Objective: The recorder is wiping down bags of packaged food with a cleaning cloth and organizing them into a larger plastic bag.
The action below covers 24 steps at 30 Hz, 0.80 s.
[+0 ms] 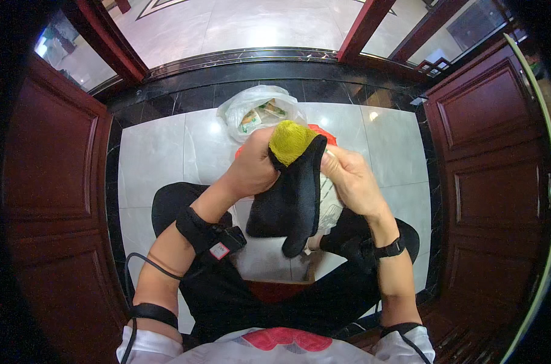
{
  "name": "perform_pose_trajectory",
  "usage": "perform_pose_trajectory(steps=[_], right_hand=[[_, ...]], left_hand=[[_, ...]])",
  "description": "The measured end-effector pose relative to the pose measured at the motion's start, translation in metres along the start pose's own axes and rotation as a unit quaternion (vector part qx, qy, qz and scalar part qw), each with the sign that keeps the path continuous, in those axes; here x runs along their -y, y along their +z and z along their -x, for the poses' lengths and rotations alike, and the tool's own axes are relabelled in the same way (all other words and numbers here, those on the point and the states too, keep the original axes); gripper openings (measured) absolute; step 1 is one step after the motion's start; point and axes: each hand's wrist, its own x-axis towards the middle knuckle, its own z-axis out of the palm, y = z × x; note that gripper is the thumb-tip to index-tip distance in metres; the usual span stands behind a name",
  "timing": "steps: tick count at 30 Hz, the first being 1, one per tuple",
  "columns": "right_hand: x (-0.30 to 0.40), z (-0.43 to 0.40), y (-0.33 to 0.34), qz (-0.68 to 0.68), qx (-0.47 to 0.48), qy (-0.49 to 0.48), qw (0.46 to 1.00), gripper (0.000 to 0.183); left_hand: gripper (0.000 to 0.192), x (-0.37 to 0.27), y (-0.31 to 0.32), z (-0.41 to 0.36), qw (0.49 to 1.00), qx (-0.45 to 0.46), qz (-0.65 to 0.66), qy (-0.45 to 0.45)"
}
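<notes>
Between my hands a black mitten [282, 200] hangs with its thumb and closed end downward. Fuzzy yellow fabric [291, 142] shows at its upper opening; I cannot tell whether this is lining or a separate piece. My left hand [252, 166] grips the left side of the opening, with its fingertips partly hidden. On the opposite side, my right hand [354, 177] pinches the edge between thumb and fingers. A small pale bit shows by the right thumb, too small to name.
Beyond the hands, a white plastic bag [230, 109] holds printed packets [252, 120]. Red plastic [322, 132] and a pale bag [331, 204] lie partly hidden behind the mitten. Dark red wooden doors [57, 154] flank the tiled floor [152, 150]; a black stone sill [184, 98] crosses ahead.
</notes>
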Motion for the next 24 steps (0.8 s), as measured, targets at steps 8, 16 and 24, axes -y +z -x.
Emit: perform_pose_trajectory(steps=[8,16,24], right_hand=[[0.011,-0.003,-0.022,-0.052,-0.123,0.051,0.990,0.029],[0.006,-0.017,-0.020,-0.225,-0.329,0.003,0.917,0.037],[0.016,-0.015,-0.022,-0.222,-0.209,0.067,0.950,0.047]], left_hand=[[0.025,0.003,-0.006,0.005,0.996,-0.045,0.058,-0.042],[0.044,0.003,0.022,0.015,0.935,-0.036,0.287,-0.204],[0.017,0.016,0.018,0.005,0.964,-0.080,0.198,-0.156]])
